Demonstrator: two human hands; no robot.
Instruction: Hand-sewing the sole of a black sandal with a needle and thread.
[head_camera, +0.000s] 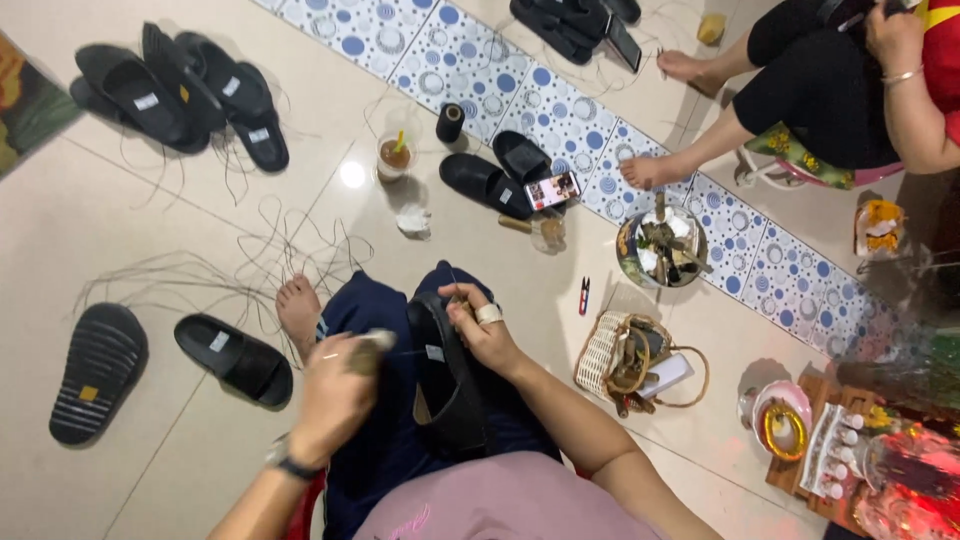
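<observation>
A black sandal (450, 385) lies on my lap, over dark blue trousers. My right hand (482, 328) rests on its upper edge, fingers pinched at the strap, with white tape round one finger. My left hand (335, 395) is raised to the left of the sandal, closed on a small blurred tool or needle (372, 342) from which a thin thread runs. A dark watch sits on that wrist.
Black sandals lie on the tiled floor at left (235, 358), (98, 372) and top left (180, 85), among loose threads. A drink cup (395, 155), thread spool (450, 122), phone (552, 190), woven basket (625, 355) and bowl (662, 248) stand ahead. Another person sits top right (830, 90).
</observation>
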